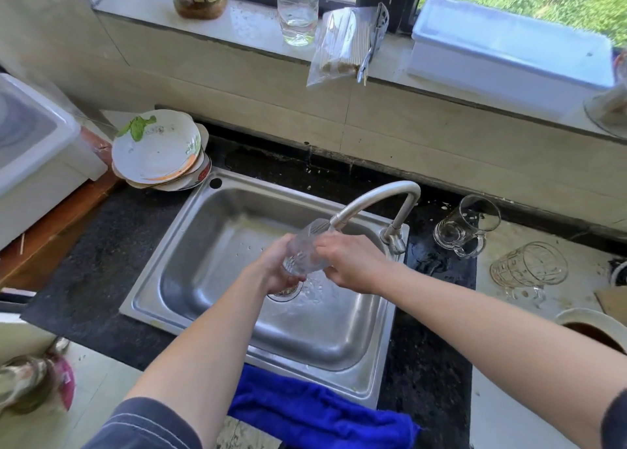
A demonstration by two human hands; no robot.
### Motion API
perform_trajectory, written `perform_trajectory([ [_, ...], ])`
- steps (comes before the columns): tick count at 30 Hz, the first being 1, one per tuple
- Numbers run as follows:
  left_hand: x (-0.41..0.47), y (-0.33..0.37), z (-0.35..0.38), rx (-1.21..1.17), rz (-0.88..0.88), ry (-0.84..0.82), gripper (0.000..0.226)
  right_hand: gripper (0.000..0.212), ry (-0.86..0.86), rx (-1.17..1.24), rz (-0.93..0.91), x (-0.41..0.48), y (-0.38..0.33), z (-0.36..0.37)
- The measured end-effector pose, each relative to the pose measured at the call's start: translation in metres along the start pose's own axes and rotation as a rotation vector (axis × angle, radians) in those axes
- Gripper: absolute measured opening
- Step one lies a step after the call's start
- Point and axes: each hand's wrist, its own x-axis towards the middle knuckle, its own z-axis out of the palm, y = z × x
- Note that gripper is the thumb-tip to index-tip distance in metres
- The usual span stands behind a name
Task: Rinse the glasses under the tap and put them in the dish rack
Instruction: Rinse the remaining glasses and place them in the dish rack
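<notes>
Right over the middle of the sink [159,272], a clear glass [307,250] is held up in the air, just under the end of the tap [380,199]. The glass is tipped, with its open end up near the spout and its bottom pointing down toward the drain. The left hand [276,270] wraps its fingers around the bottom part of the glass. The right hand [353,262] holds the other side, with its fingers curled against the glass. The bottom of the sink is wet and shiny around the drain. A blue cloth [315,411] hangs over the near edge of the sink. On the counter to the right, well apart from the hands, a glass mug [466,226] and a second mug [529,267] both look tipped on their sides. On the left, at the back corner of the sink, sits a pile of dirty plates [159,150]. Up on the window sill stand a plastic bottle [297,7], a bag of sticks [346,44] and a white box [509,51].
</notes>
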Motion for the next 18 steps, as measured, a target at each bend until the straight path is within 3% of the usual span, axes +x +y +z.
perform_trajectory([
  [4, 0.0, 0.0, -0.013, -0.02, -0.041, -0.017, 0.03, 0.031, -0.001, 0.105, -0.005, -0.009, 0.006, 0.001],
  [9, -0.017, -0.001, -0.004, -0.014, -0.125, -0.11, 0.038, 0.043, 0.22, 0.118, 0.081, -0.012, 0.002, 0.003],
  [13, -0.014, -0.004, -0.009, 0.071, -0.168, -0.101, 0.043, 0.052, 0.221, 0.413, 0.243, -0.01, -0.007, 0.014],
  [16, -0.014, -0.007, -0.013, 0.126, -0.192, -0.091, 0.05, 0.074, 0.29, 0.741, 0.433, -0.011, -0.004, 0.015],
  [18, -0.015, -0.009, -0.011, 0.119, -0.19, -0.103, 0.051, 0.083, 0.234, 0.893, 0.507, -0.01, -0.004, 0.011],
])
